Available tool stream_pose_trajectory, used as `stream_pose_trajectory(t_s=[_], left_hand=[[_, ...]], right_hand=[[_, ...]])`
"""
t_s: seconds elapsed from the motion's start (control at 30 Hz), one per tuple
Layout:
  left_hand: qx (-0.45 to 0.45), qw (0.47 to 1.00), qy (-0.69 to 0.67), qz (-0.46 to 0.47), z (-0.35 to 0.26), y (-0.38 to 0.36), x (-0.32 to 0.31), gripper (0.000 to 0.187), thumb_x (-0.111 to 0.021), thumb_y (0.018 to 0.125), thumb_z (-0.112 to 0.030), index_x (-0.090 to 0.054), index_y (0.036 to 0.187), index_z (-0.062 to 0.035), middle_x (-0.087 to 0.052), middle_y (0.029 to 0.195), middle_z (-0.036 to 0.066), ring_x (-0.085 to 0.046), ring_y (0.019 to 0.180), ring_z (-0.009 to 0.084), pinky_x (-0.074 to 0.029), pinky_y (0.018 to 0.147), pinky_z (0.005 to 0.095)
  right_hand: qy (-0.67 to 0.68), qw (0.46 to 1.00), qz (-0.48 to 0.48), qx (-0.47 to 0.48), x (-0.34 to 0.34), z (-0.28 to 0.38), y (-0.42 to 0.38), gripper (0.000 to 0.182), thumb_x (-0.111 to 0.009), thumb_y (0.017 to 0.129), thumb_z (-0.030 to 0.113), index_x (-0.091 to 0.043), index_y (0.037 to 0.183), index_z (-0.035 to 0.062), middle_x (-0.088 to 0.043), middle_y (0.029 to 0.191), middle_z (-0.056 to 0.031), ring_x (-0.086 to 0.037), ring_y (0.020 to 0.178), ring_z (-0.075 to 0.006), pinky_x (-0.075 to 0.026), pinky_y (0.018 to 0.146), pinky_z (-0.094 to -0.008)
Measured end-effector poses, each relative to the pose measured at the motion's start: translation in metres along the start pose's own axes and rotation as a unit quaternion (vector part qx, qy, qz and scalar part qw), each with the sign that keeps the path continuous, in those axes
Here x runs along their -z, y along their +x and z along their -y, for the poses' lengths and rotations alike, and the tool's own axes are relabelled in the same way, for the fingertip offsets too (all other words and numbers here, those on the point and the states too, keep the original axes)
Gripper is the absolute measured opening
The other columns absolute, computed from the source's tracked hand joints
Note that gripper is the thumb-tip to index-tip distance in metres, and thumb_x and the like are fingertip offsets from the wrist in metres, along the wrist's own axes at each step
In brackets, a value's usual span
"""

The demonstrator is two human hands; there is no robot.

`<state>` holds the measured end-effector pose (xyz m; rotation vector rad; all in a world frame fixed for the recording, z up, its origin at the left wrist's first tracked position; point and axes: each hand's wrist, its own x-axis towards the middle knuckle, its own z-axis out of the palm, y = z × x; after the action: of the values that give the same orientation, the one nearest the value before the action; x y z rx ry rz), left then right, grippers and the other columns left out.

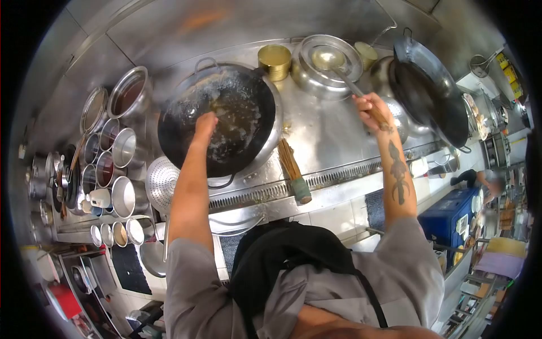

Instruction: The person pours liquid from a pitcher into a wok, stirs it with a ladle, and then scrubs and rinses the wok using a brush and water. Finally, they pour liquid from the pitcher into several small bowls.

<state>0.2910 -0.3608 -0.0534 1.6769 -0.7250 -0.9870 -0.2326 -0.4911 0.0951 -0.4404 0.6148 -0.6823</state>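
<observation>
My right hand (pixel 371 113) is wrapped round the wooden grip of a ladle (pixel 349 82). The ladle's bowl is over a round steel pot (pixel 307 79) at the back of the stove. My left hand (pixel 206 124) is closed above a large black wok (pixel 257 148). Anything inside those fingers is hidden. Bubbling liquid (pixel 237 121) fills the wok, with pale foam towards its far side. Between my arms, a bamboo wok brush (pixel 289 161) with a green-wrapped end lies across the front grate.
A gold tin (pixel 275 63) stands behind the wok. Another wok (pixel 429 93) leans at the right. A perforated strainer (pixel 162 181) and several steel containers (pixel 123 148) are at the left. A blue chest (pixel 447 217) and another person (pixel 480 179) are farther right.
</observation>
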Motion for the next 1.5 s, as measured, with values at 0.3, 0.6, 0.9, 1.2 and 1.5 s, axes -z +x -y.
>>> stream_pose_trajectory(t_s=[0.3,0.6,0.9,1.2,1.5], left_hand=[[0.014,0.998,-0.043,0.055,-0.016,0.006,-0.076,0.014,-0.06,0.087,-0.02,-0.062,0.088,-0.0055,-0.063,0.073,0.004,-0.057,0.058,0.0128,-0.045,0.049,0.0272],[0.076,0.987,-0.137,0.037,-0.04,0.009,-0.074,0.023,-0.053,0.092,-0.024,-0.058,0.105,-0.0058,-0.062,0.083,0.008,-0.064,0.066,0.0195,-0.051,0.049,0.0315],[-0.016,0.992,-0.123,0.019,-0.051,0.014,-0.019,0.023,-0.06,0.093,-0.017,-0.064,0.11,-0.002,-0.068,0.094,0.008,-0.065,0.078,0.0169,-0.055,0.067,0.0302],[0.015,0.997,-0.048,-0.062,-0.035,-0.02,0.026,0.035,-0.06,0.092,-0.032,-0.06,0.07,-0.0047,-0.043,0.048,0.0,-0.038,0.039,0.0104,-0.024,0.036,0.028],[0.018,1.0,-0.004,-0.025,-0.018,-0.023,0.011,0.016,-0.057,0.092,-0.023,-0.064,0.084,-0.0107,-0.052,0.067,-0.002,-0.045,0.051,0.0074,-0.036,0.042,0.0237]], right_hand=[[0.086,0.984,0.149,-0.037,-0.089,-0.086,-0.084,0.045,-0.043,0.091,0.012,-0.039,0.13,-0.0093,-0.048,0.083,0.0,-0.047,0.056,-0.0046,-0.036,0.044,-0.0216],[-0.34,0.939,-0.038,-0.015,-0.176,-0.146,-0.077,0.039,-0.051,0.084,0.004,-0.051,0.122,-0.0053,-0.052,0.073,-0.0021,-0.048,0.045,-0.009,-0.035,0.039,-0.0216],[-0.505,0.822,-0.154,0.214,-0.165,-0.084,-0.06,0.049,-0.057,0.081,0.002,-0.051,0.13,-0.0009,-0.057,0.069,-0.0016,-0.049,0.044,-0.0087,-0.036,0.04,-0.023],[-0.727,0.584,-0.328,0.151,0.01,-0.017,0.051,0.023,-0.058,0.082,0.016,-0.059,0.096,-0.0025,-0.062,0.07,-0.0106,-0.058,0.056,-0.0236,-0.047,0.051,-0.0362],[-0.014,0.998,-0.053,-0.005,-0.015,-0.006,0.005,0.019,-0.047,0.088,0.012,-0.053,0.1,-0.0014,-0.05,0.07,-0.0009,-0.05,0.053,-0.0077,-0.035,0.041,-0.0242]])
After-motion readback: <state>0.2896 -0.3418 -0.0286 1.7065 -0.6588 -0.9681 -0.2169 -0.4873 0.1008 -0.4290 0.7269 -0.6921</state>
